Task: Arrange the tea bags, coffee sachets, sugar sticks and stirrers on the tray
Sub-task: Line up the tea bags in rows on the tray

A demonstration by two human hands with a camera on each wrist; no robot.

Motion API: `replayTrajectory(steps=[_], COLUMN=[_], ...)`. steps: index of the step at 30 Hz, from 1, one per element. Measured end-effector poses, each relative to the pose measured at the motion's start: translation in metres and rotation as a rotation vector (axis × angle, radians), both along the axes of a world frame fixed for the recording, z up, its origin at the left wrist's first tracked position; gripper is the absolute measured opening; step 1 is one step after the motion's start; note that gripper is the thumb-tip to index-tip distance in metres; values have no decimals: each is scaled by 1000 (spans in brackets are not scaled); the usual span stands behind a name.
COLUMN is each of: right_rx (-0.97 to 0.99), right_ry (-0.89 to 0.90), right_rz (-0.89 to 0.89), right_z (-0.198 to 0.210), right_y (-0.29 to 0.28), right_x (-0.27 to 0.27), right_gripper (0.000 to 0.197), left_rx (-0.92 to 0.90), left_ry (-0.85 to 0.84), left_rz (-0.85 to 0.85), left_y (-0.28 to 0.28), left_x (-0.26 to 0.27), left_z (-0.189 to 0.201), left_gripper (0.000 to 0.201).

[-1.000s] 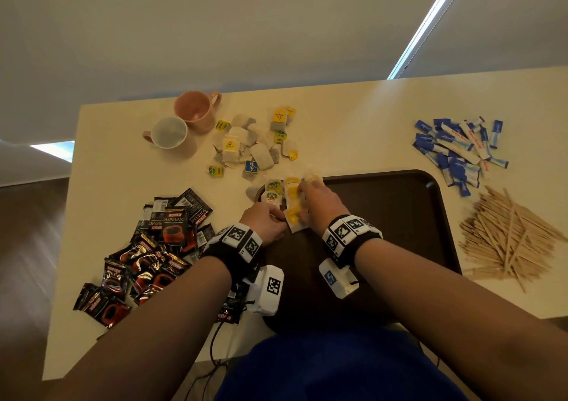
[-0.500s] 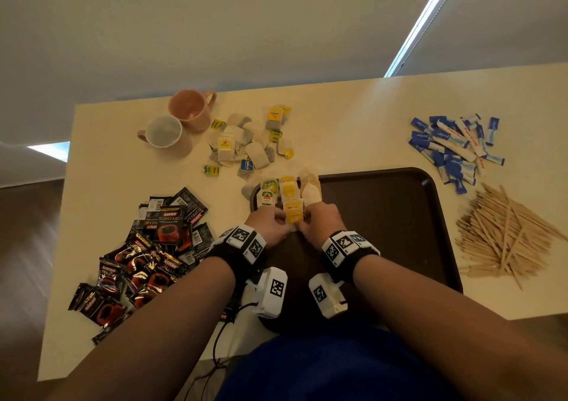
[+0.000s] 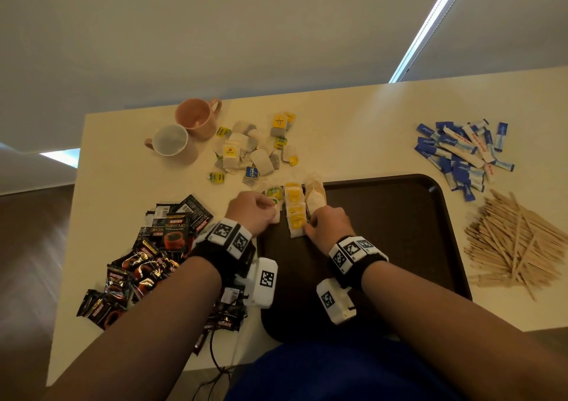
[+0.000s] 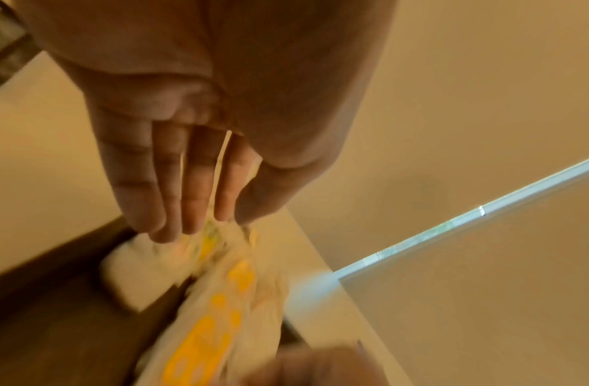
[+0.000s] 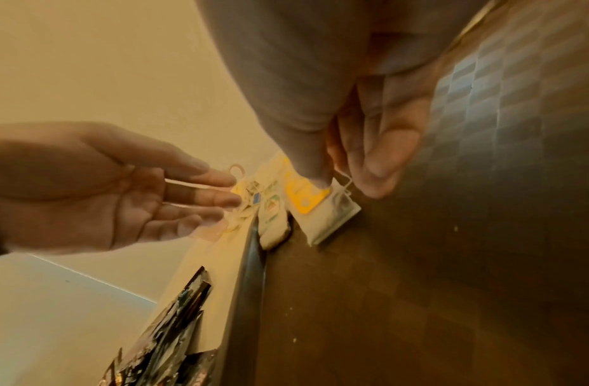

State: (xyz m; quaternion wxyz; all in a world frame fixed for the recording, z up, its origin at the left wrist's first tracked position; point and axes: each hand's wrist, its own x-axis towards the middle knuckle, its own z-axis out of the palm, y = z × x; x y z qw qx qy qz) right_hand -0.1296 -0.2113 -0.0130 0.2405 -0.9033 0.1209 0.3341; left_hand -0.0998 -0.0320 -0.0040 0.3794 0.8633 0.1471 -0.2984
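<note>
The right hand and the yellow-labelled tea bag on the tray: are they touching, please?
Touching. In the right wrist view the right hand presses its thumb tip onto the yellow-labelled tea bag, with no gap.

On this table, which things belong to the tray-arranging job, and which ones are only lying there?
Belong to the job:
- tray
- tea bags, some already lined up on the tray's far left corner
- coffee sachets
- sugar sticks
- stirrers

Only lying about:
- pink mug
- white mug
</note>
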Motion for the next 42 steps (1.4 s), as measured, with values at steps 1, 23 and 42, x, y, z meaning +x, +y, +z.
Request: replayTrajectory(steps=[1,23,42], right_rx=[10,61,122], right_ry=[-3,27,-96], right_rz=[7,104,123], right_z=[2,4,13], right_y=[-2,-20,-23], right_x=[-1,-7,-15], right_gripper=[23,25,16], left_rx=[21,549,440], left_ry=[-47,1,-191], left_rz=[23,-536,-377], left_y=[7,29,39], left_x=[9,160,121], left_z=[7,-41,3], left_gripper=[9,108,40])
